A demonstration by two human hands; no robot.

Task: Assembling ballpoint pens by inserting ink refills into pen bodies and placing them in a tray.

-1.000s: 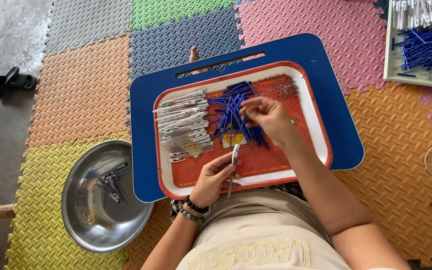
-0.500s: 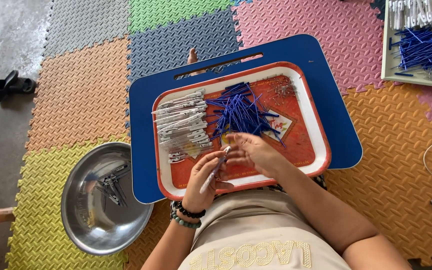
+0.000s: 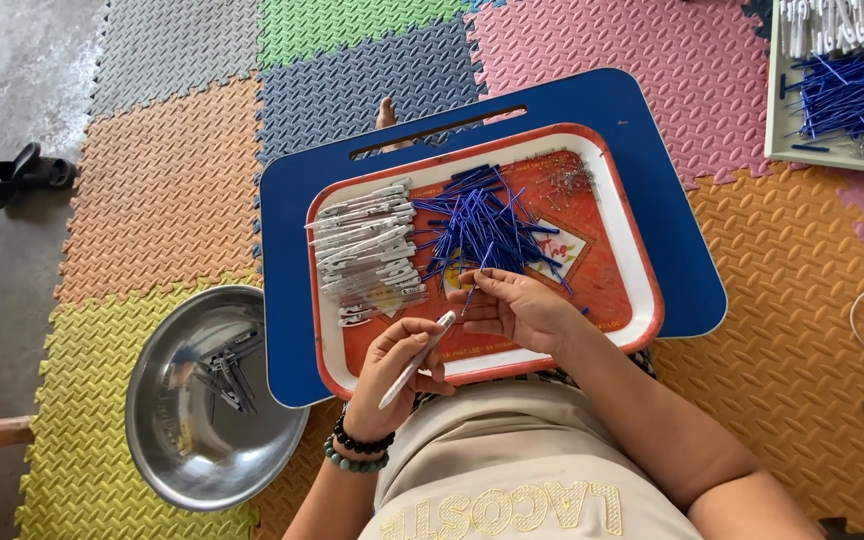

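My left hand [image 3: 397, 370] grips a white pen barrel [image 3: 418, 358], slanted up to the right, at the near edge of a red tray [image 3: 632, 290]. My right hand [image 3: 517, 308] pinches a thin blue refill [image 3: 472, 291] just right of the barrel's tip. Both hands sit close together over the tray's front. On the tray lie a pile of blue refills [image 3: 477, 225] in the middle, a stack of white barrels [image 3: 364, 245] on the left and small metal springs [image 3: 564, 180] at the far right corner.
The tray rests on a blue lap board [image 3: 672, 200] above coloured foam mats [image 3: 152, 180]. A steel bowl [image 3: 167, 450] with several finished pens stands at lower left. A second tray [image 3: 842, 90] of refills and barrels is at upper right. A black object [image 3: 24, 172] lies on the concrete.
My right hand came back from the blue pile toward me, holding one refill. My left hand with the barrel stayed near the tray's front edge, and the two hands closed together.
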